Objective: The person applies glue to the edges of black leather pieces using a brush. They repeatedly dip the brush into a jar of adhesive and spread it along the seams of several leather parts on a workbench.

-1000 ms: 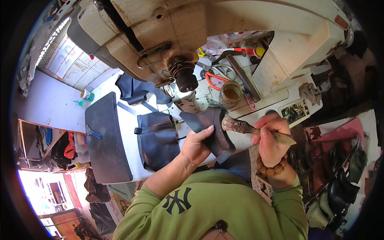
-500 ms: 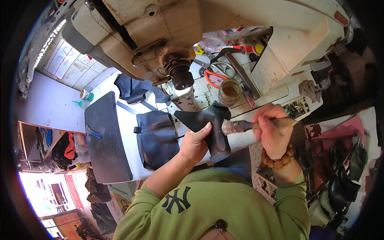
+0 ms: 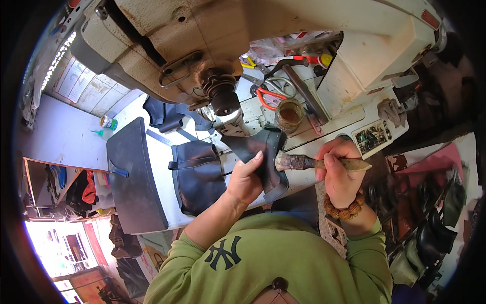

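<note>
My left hand presses a dark leather piece flat on the white sewing table, fingers on its left part. My right hand grips a worn brush by its wooden handle, the crusted bristle end touching the leather's right edge. A bead bracelet sits on my right wrist. A glass jar of brown glue stands just behind the leather. A second, larger black leather piece lies to the left of my left hand.
A big beige sewing machine hangs over the table, its needle post close behind the leather. Red-handled scissors and tools lie behind the jar. A dark flat board lies at the left. Dark shoes are stacked at the right.
The brush has swung from tilted to level, and its bristle end has slid down along the leather's right edge. My left hand keeps its hold on the piece.
</note>
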Tool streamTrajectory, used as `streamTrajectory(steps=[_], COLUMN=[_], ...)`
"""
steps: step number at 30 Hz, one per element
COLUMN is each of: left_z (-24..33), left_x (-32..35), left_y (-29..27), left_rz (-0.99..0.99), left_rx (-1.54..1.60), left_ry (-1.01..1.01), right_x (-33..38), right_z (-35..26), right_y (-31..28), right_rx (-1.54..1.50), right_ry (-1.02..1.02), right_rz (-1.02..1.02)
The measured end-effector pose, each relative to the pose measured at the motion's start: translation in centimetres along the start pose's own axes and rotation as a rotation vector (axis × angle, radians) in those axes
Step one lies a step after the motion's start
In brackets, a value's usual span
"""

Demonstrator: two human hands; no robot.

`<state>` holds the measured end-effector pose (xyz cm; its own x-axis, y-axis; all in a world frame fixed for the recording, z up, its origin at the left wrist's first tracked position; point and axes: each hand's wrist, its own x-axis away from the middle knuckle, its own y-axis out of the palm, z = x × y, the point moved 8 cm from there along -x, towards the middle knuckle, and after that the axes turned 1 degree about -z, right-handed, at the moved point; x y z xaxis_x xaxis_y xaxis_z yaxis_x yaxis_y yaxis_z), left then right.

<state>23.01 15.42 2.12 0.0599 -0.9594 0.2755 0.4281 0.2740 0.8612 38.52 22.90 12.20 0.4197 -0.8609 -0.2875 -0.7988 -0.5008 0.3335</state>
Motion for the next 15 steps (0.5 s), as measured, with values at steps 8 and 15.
streamTrajectory(steps=[8,15], left_z=[-0.6,-0.4], left_x=[1.4,1.4], left_y=[0.6,0.8], left_rz=[-0.009,0.046], left_rx=[0.015,-0.123], left_ry=[-0.056,-0.002], right_x=[0.1,0.1], right_z=[-0.7,-2.6], right_y=[0.7,2.6], right_rx=[0.140,0.498], right_ry=[-0.116,-0.264], right_rz=[-0.043,-0.217])
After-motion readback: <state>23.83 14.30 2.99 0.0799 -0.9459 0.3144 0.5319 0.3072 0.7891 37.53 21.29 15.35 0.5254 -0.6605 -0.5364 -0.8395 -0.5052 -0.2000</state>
